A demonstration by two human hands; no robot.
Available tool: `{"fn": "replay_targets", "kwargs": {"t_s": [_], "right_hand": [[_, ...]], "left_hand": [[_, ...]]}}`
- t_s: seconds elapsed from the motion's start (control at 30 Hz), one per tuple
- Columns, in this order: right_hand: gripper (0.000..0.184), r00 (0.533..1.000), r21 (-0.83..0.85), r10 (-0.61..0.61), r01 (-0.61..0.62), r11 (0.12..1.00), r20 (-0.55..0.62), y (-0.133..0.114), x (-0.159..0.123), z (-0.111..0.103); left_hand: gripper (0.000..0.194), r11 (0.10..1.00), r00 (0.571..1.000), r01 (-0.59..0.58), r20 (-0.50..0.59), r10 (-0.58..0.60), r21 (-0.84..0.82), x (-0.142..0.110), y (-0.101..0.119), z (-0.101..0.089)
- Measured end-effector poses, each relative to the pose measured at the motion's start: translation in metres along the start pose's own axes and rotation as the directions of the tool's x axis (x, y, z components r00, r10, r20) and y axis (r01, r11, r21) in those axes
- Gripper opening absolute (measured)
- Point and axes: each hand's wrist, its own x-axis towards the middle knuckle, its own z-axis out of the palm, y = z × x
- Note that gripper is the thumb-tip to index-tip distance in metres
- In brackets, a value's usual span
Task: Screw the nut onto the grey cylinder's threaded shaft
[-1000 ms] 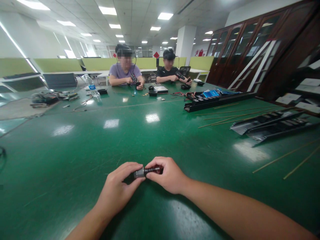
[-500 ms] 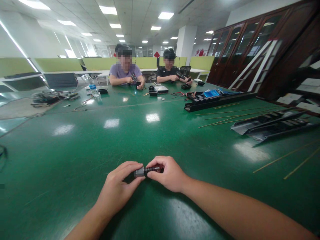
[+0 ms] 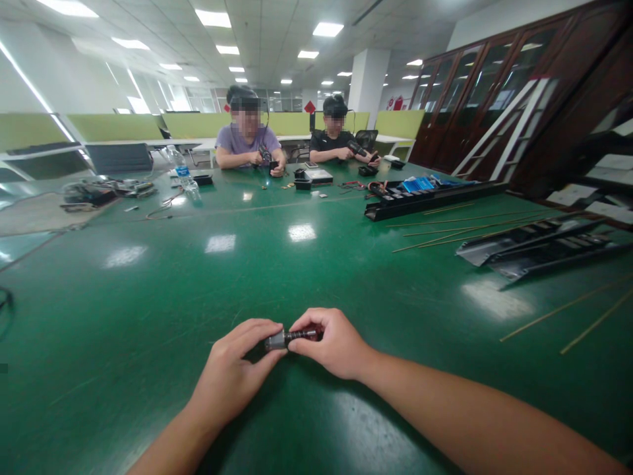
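Between my two hands, low over the table, lies a small metal part (image 3: 275, 340) with a grey cylindrical body and a thinner dark ribbed shaft. My left hand (image 3: 237, 363) is closed on the grey body, thumb below and fingers above. From the other side, my right hand (image 3: 332, 344) pinches the ribbed shaft with thumb and forefinger. Something reddish-brown shows at the shaft's right end, partly hidden by the right fingers; I cannot make out what it is.
The green tabletop (image 3: 257, 277) stretches ahead. Across it, two people handle power drills. A plastic bottle (image 3: 182, 173) stands far left. Black metal channels (image 3: 435, 198), grey channels (image 3: 544, 247) and thin rods (image 3: 564, 323) lie right. A stepladder (image 3: 514, 128) leans behind.
My right fingers shift slightly about the ribbed shaft. The left hand and the grey body stay almost where they were.
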Motion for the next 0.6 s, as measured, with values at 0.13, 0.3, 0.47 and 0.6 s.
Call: {"fn": "replay_targets", "kwargs": {"t_s": [0.13,0.3,0.47,0.6], "right_hand": [[0.015,1.000,0.009,0.013,-0.013,1.000,-0.004,-0.0004,-0.0003,0.0007],[0.016,1.000,0.008,0.020,-0.020,1.000,-0.021,-0.0002,-0.0005,0.0014],[0.017,0.999,0.014,0.024,-0.024,1.000,-0.024,-0.0012,-0.0006,0.0013],[0.018,0.999,0.035,0.036,-0.035,0.999,-0.019,-0.0019,-0.0006,0.0015]], "left_hand": [[0.024,1.000,1.000,-0.006,-0.005,0.006,0.007,0.0003,0.0009,-0.0002],[0.024,1.000,1.000,-0.005,-0.005,0.005,0.021,-0.0003,-0.0003,-0.0005],[0.023,1.000,1.000,-0.015,-0.013,0.015,0.017,-0.0004,-0.0024,-0.0012],[0.022,1.000,1.000,-0.015,-0.013,0.016,0.019,0.0002,-0.0017,-0.0025]]}}
